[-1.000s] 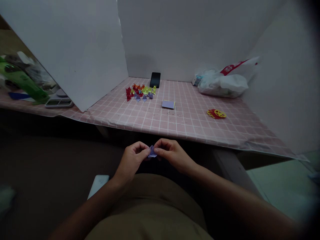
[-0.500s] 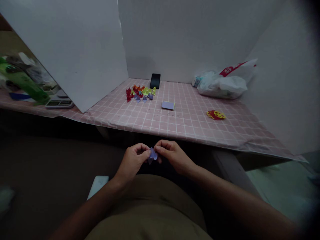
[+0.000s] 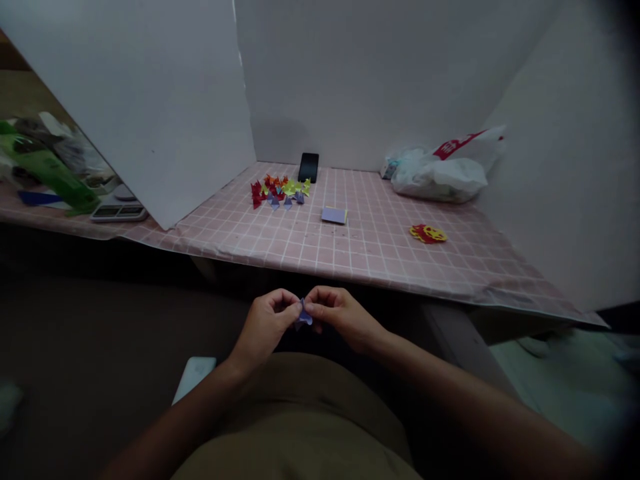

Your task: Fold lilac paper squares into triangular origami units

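Above my lap, in front of the table's edge, a small folded purple paper [image 3: 305,319] is pinched between both hands. My left hand [image 3: 269,323] grips its left side with thumb and forefinger. From the right, my right hand [image 3: 345,317] closes thumb and fingertips on its upper part. The fingers partly hide the paper's folds. On the table, a cluster of small folded paper pieces [image 3: 273,188] in red, orange, yellow and purple lies toward the left. A short stack of square paper sheets [image 3: 334,215], purple on top, lies right of the cluster.
A black phone [image 3: 309,167] is at the back wall. A white plastic bag [image 3: 440,175] sits at the back right, with red and yellow cut-out shapes [image 3: 428,233] nearer. White panels [image 3: 190,100] enclose the table. A kitchen scale [image 3: 120,211] and green bottle [image 3: 50,172] stand outside, left.
My right hand has shifted slightly left, closer to my left hand, and its fingertips now cover more of the purple paper. The view has tilted slightly.
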`<action>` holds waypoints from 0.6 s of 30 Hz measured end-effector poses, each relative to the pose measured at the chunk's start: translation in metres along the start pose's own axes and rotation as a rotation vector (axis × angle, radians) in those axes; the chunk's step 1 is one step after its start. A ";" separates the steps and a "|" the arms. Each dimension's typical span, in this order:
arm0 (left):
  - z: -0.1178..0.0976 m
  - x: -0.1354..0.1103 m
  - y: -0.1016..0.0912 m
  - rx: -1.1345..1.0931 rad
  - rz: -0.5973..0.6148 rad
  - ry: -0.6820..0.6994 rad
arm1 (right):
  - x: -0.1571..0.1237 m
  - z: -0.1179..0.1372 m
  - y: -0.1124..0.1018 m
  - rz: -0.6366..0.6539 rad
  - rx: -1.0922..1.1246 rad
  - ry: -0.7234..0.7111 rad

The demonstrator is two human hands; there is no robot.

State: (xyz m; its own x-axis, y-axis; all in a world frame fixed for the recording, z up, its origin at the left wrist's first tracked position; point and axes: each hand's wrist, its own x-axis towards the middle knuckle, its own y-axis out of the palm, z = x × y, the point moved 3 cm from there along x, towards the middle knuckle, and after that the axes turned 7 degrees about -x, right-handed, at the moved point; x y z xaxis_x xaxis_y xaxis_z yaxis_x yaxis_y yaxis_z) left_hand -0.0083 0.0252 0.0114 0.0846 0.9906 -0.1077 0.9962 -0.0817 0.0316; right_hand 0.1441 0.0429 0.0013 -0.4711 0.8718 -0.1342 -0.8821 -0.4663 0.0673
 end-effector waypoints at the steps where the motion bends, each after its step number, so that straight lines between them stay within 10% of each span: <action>1: 0.000 0.000 0.000 0.012 0.001 0.009 | 0.000 0.000 0.000 -0.003 -0.002 0.002; 18: -0.006 -0.002 -0.001 0.063 0.025 0.044 | 0.000 0.000 -0.001 -0.019 -0.194 -0.046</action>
State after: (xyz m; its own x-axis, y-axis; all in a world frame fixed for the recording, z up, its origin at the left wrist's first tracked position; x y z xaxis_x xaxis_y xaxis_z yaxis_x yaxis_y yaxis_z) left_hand -0.0092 0.0239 0.0176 0.1093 0.9920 -0.0637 0.9933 -0.1114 -0.0293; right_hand 0.1456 0.0433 0.0016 -0.4583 0.8844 -0.0880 -0.8755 -0.4663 -0.1270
